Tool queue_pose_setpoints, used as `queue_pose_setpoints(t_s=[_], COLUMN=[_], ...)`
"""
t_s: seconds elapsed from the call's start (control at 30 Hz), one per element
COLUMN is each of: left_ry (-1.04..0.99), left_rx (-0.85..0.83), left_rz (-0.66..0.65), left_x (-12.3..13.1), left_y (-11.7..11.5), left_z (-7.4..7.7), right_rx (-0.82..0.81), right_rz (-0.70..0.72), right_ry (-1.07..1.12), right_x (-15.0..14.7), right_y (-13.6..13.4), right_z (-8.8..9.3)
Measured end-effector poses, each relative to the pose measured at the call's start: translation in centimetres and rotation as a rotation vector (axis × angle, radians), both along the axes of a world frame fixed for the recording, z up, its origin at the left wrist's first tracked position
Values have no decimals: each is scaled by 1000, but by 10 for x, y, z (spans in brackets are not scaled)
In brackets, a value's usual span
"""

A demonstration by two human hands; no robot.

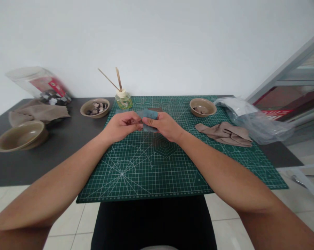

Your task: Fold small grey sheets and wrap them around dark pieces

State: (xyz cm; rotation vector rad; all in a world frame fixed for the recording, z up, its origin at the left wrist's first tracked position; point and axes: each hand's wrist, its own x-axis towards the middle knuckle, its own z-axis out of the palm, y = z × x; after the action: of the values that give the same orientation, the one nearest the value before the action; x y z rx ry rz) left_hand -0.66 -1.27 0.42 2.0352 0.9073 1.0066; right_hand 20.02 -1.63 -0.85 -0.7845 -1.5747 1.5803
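Over the middle of the green cutting mat [146, 173], my two hands meet around a small, limp blue-grey piece [149, 129], which could be cloth or sandpaper. My right hand [168, 126] is closed on it, the thumb pressing across its top. My left hand [122, 126] is closed too, its fingertips pinched together against the left side of the piece. Something small may be between those fingertips, but I cannot make it out. Just behind the hands, a flat brown patch [157, 109] and a grey piece [119, 111] show in part on the mat.
Bowls of small dark-and-pale chunks stand at left [95, 108] and right [203, 107]. A tilted bowl [21, 137], brown cloth [39, 113] and clear jar [48, 86] lie far left. A reed diffuser [123, 99] stands behind; another cloth [226, 133] and plastic bag [256, 119] lie right.
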Motion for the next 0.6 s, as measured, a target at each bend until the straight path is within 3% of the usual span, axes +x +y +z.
queue_pose_setpoints(t_s=[0.3, 0.6], left_ry=[192, 72], left_rx=[111, 22], left_rz=[-2, 23], left_x=[-2, -2], left_y=[-1, 1], left_z=[3, 0], right_rx=[-3, -15], right_rz=[-6, -53], right_ry=[23, 23], right_x=[-4, 1], right_y=[-4, 5], right_z=[5, -6])
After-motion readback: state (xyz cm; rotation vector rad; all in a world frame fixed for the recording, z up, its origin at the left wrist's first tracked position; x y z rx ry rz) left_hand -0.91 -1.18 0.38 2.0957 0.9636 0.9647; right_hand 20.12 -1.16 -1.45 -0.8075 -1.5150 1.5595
